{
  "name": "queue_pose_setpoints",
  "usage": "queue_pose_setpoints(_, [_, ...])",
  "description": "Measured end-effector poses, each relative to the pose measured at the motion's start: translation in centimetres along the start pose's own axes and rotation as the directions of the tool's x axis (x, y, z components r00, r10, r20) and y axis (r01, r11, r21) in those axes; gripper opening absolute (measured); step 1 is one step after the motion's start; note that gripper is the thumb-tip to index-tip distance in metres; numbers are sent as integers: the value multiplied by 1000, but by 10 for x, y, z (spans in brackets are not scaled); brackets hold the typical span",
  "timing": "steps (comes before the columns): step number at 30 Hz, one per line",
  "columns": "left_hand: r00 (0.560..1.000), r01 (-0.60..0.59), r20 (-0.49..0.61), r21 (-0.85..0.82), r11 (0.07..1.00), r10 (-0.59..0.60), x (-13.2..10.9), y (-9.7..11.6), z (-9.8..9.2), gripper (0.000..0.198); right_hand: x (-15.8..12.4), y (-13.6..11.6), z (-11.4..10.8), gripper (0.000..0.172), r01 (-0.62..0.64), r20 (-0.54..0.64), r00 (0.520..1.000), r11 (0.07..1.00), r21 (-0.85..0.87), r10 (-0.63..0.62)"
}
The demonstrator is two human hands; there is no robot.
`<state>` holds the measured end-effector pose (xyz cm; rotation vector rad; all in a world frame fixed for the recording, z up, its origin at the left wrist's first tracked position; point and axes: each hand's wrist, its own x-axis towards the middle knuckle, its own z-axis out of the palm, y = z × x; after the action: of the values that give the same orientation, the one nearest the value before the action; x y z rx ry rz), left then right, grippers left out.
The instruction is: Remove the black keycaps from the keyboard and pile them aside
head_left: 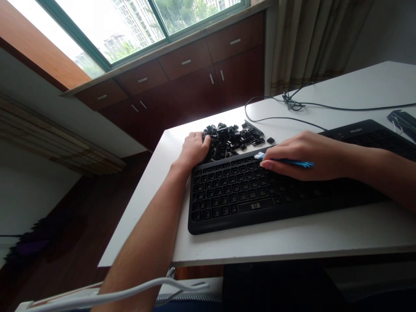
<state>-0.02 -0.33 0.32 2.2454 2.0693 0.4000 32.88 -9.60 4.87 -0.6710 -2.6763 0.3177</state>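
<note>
A black keyboard (224, 225) lies on the white table with its keycaps off, so rows of bare key sockets show. My right hand (302, 154) is closed around a small brush (287, 161) with a blue handle. Its whitish head touches or hovers just over the keyboard's top row; I cannot tell which. Beyond the keyboard's far left corner my left hand (194, 149) rests against the left side of a heap of loose black keycaps (229, 138). Its fingers are stretched out and the thumb is apart, though the heap partly hides the fingertips.
A black cable (289, 102), bundled in one spot, runs across the back of the white table (139, 216). At the right edge lies a dark crumpled item (401, 121). A white cord (130, 291) crosses the bottom left, below the table edge. Drawers (185, 63) stand under the window.
</note>
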Motion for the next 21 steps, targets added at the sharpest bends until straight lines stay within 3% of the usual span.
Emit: queue_pose_setpoints(21, [1000,-9,-1,18,1000,9,1,0,1,61,-1,1,1,35,4,-24,1000,1000,6,-4])
